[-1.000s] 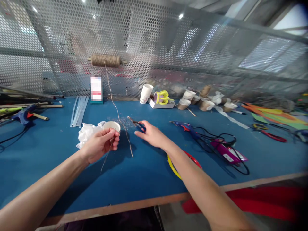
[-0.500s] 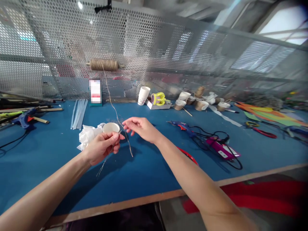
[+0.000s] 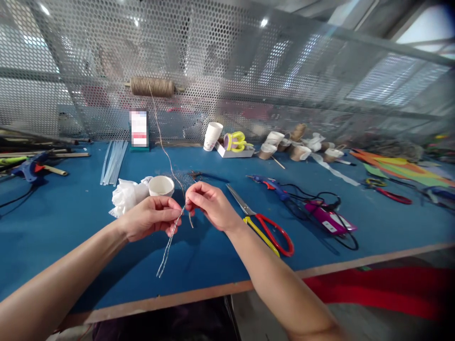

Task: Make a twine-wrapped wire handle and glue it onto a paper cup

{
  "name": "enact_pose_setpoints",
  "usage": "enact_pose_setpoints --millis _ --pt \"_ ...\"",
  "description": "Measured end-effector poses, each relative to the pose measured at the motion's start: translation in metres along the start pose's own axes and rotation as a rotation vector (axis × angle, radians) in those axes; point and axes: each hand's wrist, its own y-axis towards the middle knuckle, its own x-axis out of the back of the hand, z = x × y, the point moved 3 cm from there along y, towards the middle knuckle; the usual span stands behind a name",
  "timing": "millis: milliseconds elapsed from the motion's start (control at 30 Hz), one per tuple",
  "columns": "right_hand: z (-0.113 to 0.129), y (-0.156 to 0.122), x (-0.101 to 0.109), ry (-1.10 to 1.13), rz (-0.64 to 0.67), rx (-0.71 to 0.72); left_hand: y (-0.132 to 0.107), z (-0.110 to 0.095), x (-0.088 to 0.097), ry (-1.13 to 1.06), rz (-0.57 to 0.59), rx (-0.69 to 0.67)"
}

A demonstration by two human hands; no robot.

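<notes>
My left hand [image 3: 154, 218] pinches a thin twisted wire [image 3: 166, 253], whose two loose ends hang down below the fingers. Close beside it, my right hand [image 3: 209, 203] has its thumb and fingers closed on the upper end of the same wire. Twine [image 3: 166, 154] runs down from a brown spool [image 3: 152, 87] and passes by my right fingertips; whether they touch it I cannot tell. Its cut end dangles just below. Behind my left hand stands a white paper cup [image 3: 161, 186], with crumpled white plastic [image 3: 128, 195] against its left side.
Scissors [image 3: 254, 213] with red and yellow handles lie right of my right hand. Farther right are a blue glue gun [image 3: 272, 187] and a purple box [image 3: 329, 218] with black cable. Clear glue sticks [image 3: 114, 163] lie at the back left. A perforated metal panel [image 3: 227, 61] rises behind the table.
My right hand has come down from beside the twine to my left hand and closed on the wire. My left hand has moved slightly, and more of the wire and scissors shows.
</notes>
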Motion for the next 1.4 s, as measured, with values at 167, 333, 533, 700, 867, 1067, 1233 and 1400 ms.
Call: enact_pose_setpoints --millis 167,333,533,700,867,1067,1233,1400 --pt "0.000 -0.002 -0.005 0.016 0.044 -0.028 0.000 0.002 -0.001 0.012 0.032 0.013" --pt "-0.002 -0.003 -0.008 0.047 0.087 -0.031 -0.002 0.000 -0.004 0.051 0.103 0.013" --pt "0.002 -0.005 -0.010 -0.057 0.050 -0.021 -0.003 -0.004 -0.010 0.304 -0.019 -0.071" --pt "0.004 -0.005 -0.009 -0.180 -0.036 0.016 -0.005 -0.005 -0.011 0.346 -0.136 -0.068" --pt "0.004 -0.005 -0.007 -0.204 -0.066 0.040 -0.005 -0.008 -0.010 0.232 -0.153 -0.043" --pt "0.010 -0.007 -0.006 -0.057 0.096 0.123 -0.006 -0.006 -0.010 -0.044 -0.016 0.070" --pt "0.018 -0.011 -0.009 -0.158 0.138 0.211 -0.009 0.000 -0.014 -0.090 0.123 0.150" --pt "0.017 -0.011 -0.009 -0.388 0.081 0.183 -0.011 -0.011 -0.012 0.388 -0.095 -0.042"
